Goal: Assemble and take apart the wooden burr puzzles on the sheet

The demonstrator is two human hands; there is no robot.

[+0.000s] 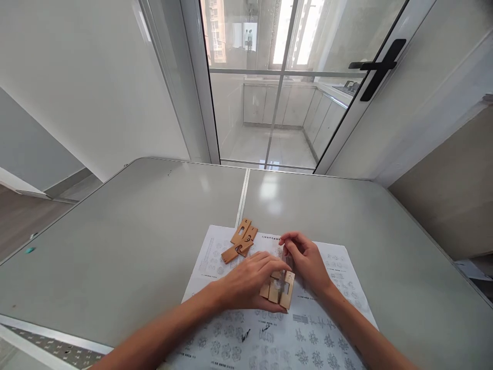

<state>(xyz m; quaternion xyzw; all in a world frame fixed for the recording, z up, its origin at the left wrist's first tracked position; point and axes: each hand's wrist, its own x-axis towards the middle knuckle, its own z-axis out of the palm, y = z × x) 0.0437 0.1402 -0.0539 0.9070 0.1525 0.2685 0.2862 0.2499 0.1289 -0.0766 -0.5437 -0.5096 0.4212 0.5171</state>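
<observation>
A partly built wooden puzzle (280,289) of slotted flat pieces rests on a printed instruction sheet (269,334). My left hand (250,280) is curled around its left side, gripping it. My right hand (304,259) pinches the puzzle's upper right part, fingers closed; whether it holds a separate piece is hidden. Three loose numbered wooden pieces (241,240) lie in a small heap at the sheet's top left, apart from both hands.
The sheet lies on a grey folding table (134,231) with a centre seam. A small teal spot (30,250) sits near the table's left edge. Behind the table are a glass sliding door with a black handle (375,67) and a white wall.
</observation>
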